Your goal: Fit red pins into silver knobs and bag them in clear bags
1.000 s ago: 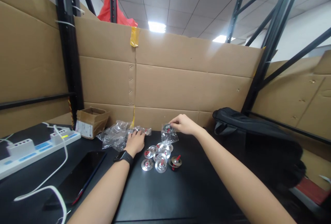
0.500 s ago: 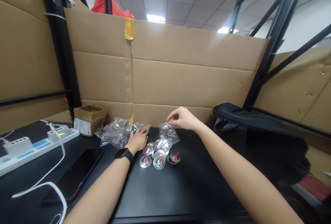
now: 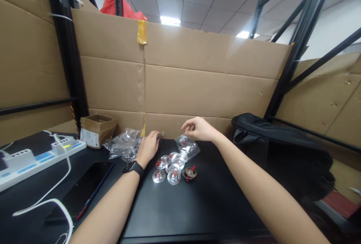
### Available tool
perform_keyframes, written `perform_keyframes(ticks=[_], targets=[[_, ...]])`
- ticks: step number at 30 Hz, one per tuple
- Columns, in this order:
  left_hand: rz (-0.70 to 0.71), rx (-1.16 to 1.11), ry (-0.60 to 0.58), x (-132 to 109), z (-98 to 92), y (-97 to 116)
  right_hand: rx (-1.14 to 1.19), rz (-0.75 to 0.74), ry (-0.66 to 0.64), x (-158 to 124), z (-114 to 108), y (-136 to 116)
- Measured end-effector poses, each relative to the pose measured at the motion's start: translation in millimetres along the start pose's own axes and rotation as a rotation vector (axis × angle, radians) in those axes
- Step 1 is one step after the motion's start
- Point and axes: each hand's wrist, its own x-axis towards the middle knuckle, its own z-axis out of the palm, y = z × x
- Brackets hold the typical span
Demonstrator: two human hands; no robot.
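Near the far edge of the black table [image 3: 180, 212], our right hand [image 3: 199, 129] pinches a clear plastic bag [image 3: 188, 148] behind round, red-tabbed silver metal discs [image 3: 173, 178], while we cannot tell whether our left hand [image 3: 148, 147], beside crumpled clear plastic wrappers [image 3: 124, 144], grips anything.

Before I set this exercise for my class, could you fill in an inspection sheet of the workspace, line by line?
Surface: black tabletop, light reflecting off it.
Things handled: metal discs with red straps, clustered, some overlapping; a small clear bag just beyond them.
Clutter: crumpled plastic wrappers, small cardboard box, dark phone, black backpack.
Left hand: beside the wrappers; its grip is hidden.
Right hand: fingertips pinching the clear bag's top.
Cables: white cable looping near the phone, from the power strip.
Surroundings: cardboard panels, black metal frame.
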Motion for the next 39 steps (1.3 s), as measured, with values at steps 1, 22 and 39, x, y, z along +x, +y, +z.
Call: perform_keyframes(ticks=[1, 22, 39], targets=[[-0.003, -0.059, 0.033, 1.1, -1.4, 0.6, -0.023, -0.010, 0.014, -0.6, -0.8, -0.2], [-0.756, -1.303, -0.109, 3.1, -17.0, 29.9, 0.014, -0.008, 0.061, -14.1, 15.8, 17.9], [-0.813, -1.449, -0.167, 8.3, -36.7, 28.2, 0.192, 0.107, 0.398, -11.0, 25.8, 39.9]])
